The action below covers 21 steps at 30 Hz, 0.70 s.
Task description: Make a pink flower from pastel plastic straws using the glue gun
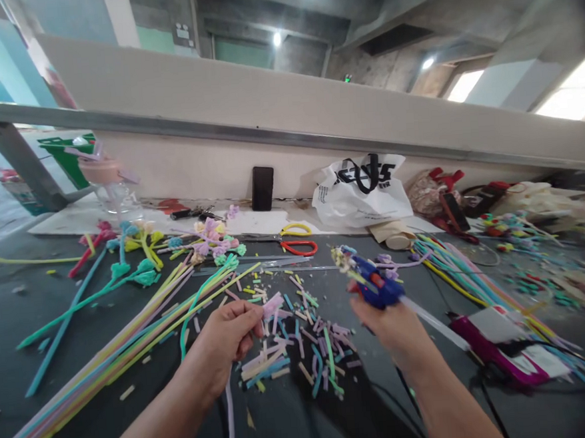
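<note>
My left hand (229, 335) pinches a small pink straw piece (272, 304) above a heap of cut straw bits (301, 342). A lilac straw (229, 417) hangs down from under that hand. My right hand (390, 325) grips a blue glue gun (374, 285), its nozzle pointing up and left, a white glue stick (433, 322) sticking out behind. The two hands are a short way apart over the dark table (306, 418).
Long coloured straws (125, 337) lie at the left, with straw flowers (208, 241) behind. Red scissors (299, 247) and yellow scissors (296, 229) lie mid-table. A phone (262, 188) and a white bag (363, 191) lean at the wall. More straws (472, 280) and a magenta package (502, 348) lie right.
</note>
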Available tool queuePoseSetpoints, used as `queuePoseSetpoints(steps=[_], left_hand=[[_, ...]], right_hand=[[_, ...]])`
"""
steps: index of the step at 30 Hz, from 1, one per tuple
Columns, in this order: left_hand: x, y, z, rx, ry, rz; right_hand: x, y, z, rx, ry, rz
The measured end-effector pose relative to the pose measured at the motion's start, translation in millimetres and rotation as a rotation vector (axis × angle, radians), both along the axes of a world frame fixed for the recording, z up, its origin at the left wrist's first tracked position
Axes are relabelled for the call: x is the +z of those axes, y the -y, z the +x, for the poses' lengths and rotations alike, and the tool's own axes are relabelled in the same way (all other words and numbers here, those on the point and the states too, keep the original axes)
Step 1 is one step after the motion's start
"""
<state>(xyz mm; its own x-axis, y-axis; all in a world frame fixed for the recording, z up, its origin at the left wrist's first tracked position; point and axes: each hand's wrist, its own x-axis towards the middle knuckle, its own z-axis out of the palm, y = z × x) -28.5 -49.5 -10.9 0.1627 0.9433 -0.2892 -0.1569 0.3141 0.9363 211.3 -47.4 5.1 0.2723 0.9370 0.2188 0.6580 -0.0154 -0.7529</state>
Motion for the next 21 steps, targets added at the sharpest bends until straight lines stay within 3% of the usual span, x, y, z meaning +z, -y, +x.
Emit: queuePoseSetpoints(steps=[3, 7, 11, 21], left_hand=[[-0.1, 0, 1, 0.022, -0.032, 0.033], [2.1, 0, 0, 0.091, -0.056, 0.102], [5.8, 1, 1, 0.136, -0.063, 0.115], [4.1, 2, 0, 0.186, -0.115, 0.153]], right_hand=[[-4.2, 18, -28, 0.176, -0.113, 0.101], [-10.5, 27, -49, 0.388, 0.041, 0.142], [-16.2, 27, -50, 0.525, 0.134, 0.174], [-19.9, 31, -49, 0.615, 0.161, 0.111]])
